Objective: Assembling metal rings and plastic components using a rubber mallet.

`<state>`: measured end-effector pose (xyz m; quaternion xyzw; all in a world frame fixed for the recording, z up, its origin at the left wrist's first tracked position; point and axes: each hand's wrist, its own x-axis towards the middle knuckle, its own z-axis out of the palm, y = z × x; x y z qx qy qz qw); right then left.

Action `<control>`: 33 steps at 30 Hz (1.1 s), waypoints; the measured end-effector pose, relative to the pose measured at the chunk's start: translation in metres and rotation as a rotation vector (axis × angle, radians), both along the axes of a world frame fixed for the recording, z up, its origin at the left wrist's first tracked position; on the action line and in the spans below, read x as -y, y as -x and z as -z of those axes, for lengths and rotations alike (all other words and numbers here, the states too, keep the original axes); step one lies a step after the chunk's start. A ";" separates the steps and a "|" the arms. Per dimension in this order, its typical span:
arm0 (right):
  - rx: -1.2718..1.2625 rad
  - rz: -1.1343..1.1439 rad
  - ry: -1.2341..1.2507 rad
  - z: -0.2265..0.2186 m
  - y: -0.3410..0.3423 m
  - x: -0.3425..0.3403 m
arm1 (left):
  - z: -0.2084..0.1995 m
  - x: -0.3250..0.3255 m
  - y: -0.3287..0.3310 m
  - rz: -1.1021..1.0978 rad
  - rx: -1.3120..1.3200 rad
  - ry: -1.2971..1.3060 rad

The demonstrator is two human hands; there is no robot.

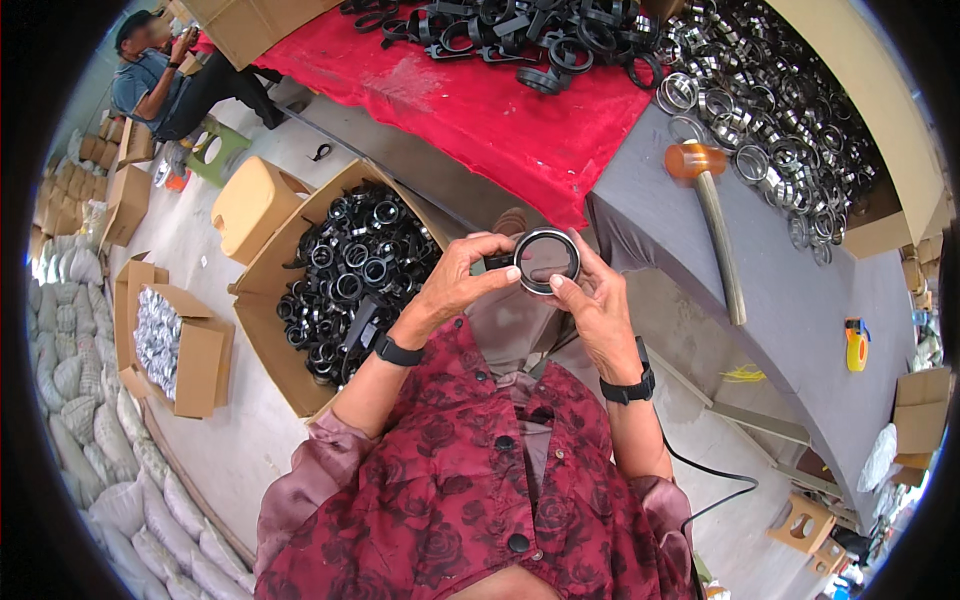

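Between my two hands, in front of my chest, is a round black ring with a shiny silver rim (546, 231). Its open middle faces up, and the background shows through. My left hand (462, 272) pinches the ring's left side, where a dark part juts out between thumb and fingers. On the other side, my right hand (600, 300) grips the rim, thumb at the lower edge and fingers partly hidden behind it. Below and left of my hands stands a cardboard box (262, 345) full of black rings (350, 285).
A red cloth (470, 110) on the table bears black ring parts (540, 45). Right of it lie a mallet (715, 225), shiny metal rings (770, 130) and yellow tape (856, 345). A yellow stool (255, 210) stands beyond the box; a person (165, 85) sits far left.
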<state>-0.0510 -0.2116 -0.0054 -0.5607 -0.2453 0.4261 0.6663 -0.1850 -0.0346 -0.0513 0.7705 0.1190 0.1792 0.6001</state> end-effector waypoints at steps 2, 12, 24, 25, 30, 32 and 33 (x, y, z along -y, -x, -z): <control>0.002 -0.020 0.016 -0.004 0.001 0.001 | 0.006 0.001 0.001 0.035 0.035 0.163; 1.029 -0.006 0.149 0.000 -0.008 -0.001 | -0.011 0.012 -0.002 -0.039 -0.028 -0.213; 1.131 0.083 0.016 0.022 -0.016 0.004 | -0.013 0.017 0.008 0.096 0.109 -0.554; 1.134 0.071 0.013 0.022 -0.017 0.004 | -0.010 0.019 0.008 0.080 0.119 -0.555; 1.144 0.018 0.032 0.027 -0.021 0.008 | -0.010 0.025 0.007 0.074 0.116 -0.573; 1.099 -0.060 0.042 0.030 -0.024 0.011 | -0.011 0.027 0.007 0.090 0.091 -0.588; 1.097 -0.059 0.045 0.030 -0.025 0.012 | -0.010 0.028 0.007 0.093 0.090 -0.586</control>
